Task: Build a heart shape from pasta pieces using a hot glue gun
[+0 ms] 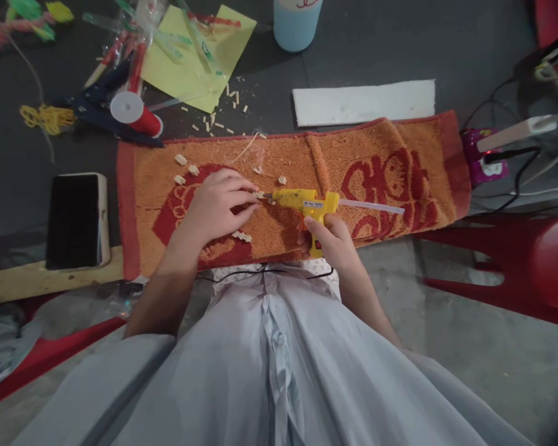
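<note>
My right hand is wrapped round the handle of a yellow glue gun, with a clear glue stick jutting from its back. The nozzle points left and meets a small pale piece pinched in the fingertips of my left hand. Whether the nozzle touches that piece cannot be made out. Under both hands lies an orange towel with red patterns. On it rest small pale clusters of short sticks, a single cluster above the nozzle, and a longer one below my left hand.
Beyond the towel are a white board, loose pale bits, yellow paper, a red thread spool and a cup. A phone lies left. Cables and a purple power socket sit right, near a red chair.
</note>
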`<move>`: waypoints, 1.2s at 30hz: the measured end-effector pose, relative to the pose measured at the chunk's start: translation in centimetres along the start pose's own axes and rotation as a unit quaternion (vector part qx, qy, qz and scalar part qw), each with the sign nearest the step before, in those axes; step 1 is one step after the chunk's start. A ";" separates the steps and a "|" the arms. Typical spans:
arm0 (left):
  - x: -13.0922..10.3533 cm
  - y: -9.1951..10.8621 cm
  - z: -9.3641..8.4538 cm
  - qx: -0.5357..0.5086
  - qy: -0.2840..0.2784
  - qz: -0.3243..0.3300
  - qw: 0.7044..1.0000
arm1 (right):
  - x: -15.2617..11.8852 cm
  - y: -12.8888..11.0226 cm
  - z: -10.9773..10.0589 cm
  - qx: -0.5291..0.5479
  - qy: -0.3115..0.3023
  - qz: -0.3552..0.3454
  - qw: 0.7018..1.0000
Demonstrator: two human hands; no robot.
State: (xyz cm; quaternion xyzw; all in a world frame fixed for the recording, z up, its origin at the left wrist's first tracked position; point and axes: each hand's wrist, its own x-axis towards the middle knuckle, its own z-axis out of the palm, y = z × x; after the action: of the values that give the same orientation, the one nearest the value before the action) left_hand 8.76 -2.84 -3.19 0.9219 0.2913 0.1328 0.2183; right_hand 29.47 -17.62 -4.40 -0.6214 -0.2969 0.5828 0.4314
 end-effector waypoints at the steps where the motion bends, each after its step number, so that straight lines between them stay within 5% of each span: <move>1: 0.0 0.0 0.0 0.000 0.002 0.003 1.000 | 0.0 0.0 0.0 0.002 0.000 -0.002 1.000; 36: -0.1 -0.7 0.5 -0.002 0.042 0.054 0.998 | 0.0 0.1 -0.1 -0.012 0.000 -0.011 1.000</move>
State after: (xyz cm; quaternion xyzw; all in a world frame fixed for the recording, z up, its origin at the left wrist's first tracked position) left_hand 8.57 -2.57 -3.96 0.9293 0.2502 0.1836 0.2002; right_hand 29.54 -17.64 -4.53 -0.6233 -0.3108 0.5747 0.4296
